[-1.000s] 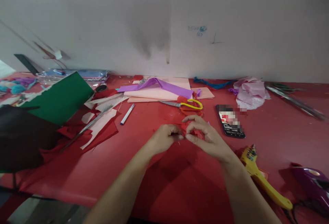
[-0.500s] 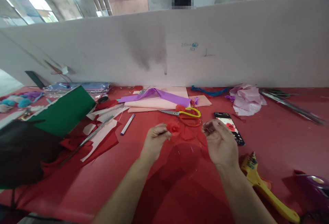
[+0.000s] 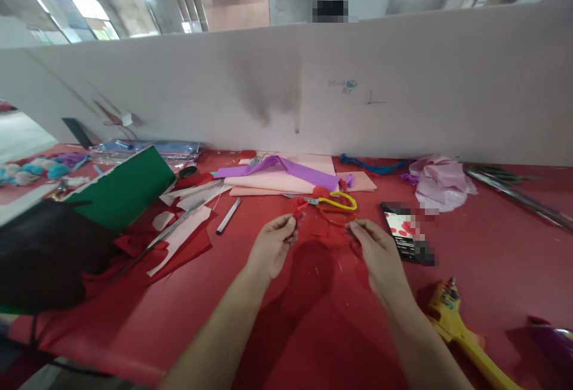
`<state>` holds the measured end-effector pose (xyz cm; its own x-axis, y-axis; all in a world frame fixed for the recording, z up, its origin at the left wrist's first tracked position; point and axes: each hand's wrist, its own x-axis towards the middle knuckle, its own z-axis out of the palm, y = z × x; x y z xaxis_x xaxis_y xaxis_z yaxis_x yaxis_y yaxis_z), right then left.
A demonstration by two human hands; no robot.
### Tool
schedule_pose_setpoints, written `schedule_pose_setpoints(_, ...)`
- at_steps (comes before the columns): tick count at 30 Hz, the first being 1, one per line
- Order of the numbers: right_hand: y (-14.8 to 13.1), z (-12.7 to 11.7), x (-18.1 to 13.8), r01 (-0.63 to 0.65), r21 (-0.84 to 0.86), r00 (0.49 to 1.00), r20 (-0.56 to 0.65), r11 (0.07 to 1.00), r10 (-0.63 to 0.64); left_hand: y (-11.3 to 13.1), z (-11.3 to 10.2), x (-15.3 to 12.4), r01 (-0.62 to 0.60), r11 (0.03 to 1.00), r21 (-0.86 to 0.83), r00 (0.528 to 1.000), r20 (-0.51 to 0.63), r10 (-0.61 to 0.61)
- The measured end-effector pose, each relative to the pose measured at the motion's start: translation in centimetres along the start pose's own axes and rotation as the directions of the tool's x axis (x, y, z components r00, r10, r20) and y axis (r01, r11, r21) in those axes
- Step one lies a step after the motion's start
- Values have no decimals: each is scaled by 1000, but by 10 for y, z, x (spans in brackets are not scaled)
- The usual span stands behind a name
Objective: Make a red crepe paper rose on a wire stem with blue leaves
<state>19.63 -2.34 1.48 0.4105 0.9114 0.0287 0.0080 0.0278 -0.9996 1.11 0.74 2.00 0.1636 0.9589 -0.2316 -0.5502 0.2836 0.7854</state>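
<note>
Between the thumb and fingers of my left hand (image 3: 275,243) is a small red flower (image 3: 299,205), rolled from thin sheet material, its head pointing up and away from me. My right hand (image 3: 373,246) is closed in a pinch a little above the red table; what sits between its fingertips, if anything, blends into the red behind. Red cut pieces (image 3: 330,233) lie between the two hands. Just beyond them rest scissors (image 3: 342,201) with yellow handles. A phone (image 3: 403,232) showing a picture of red flowers lies right of my right hand.
A yellow glue gun (image 3: 461,324) lies by my right forearm. Purple strip (image 3: 304,172) and peach sheets (image 3: 268,186) are at the back, near the white partition (image 3: 201,91). A marker (image 3: 228,217), green board (image 3: 129,193) and black bag (image 3: 40,252) are on the left.
My right hand has lowered slightly and closed into a pinch from a looser curl. The flower in my left hand has tipped upward. The view has shifted slightly left.
</note>
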Motion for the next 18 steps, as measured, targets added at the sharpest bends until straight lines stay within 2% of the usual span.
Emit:
schedule_pose_setpoints(2, 6, -1, 5, 97, -280, 995, 39, 955, -90, 2, -3, 2, -7, 1000, -28, 999, -32, 7)
schedule_pose_setpoints(4, 12, 1, 9, 211, -537, 978, 117, 817, -175, 3, -5, 5, 16, 998, -68, 998, -56, -20)
schedule_pose_setpoints(6, 18, 7, 11, 257, -644, 966, 156, 721, -206, 3, -7, 8, 55, 992, -117, 995, -73, -64)
schedule_pose_setpoints(12, 28, 29, 17, 173, -673, 980, 42, 720, -196, -3, -9, 12, 108, 963, -247, 991, -48, -123)
schedule_pose_setpoints(15, 26, 32, 19, 161, -602, 984, 32, 782, -178, -4, -7, 11, 128, 948, -291, 989, -33, -144)
schedule_pose_setpoints(18, 20, 33, 18, 164, -453, 985, 37, 876, -166, -4, -4, 8, 139, 937, -320, 989, -4, -148)
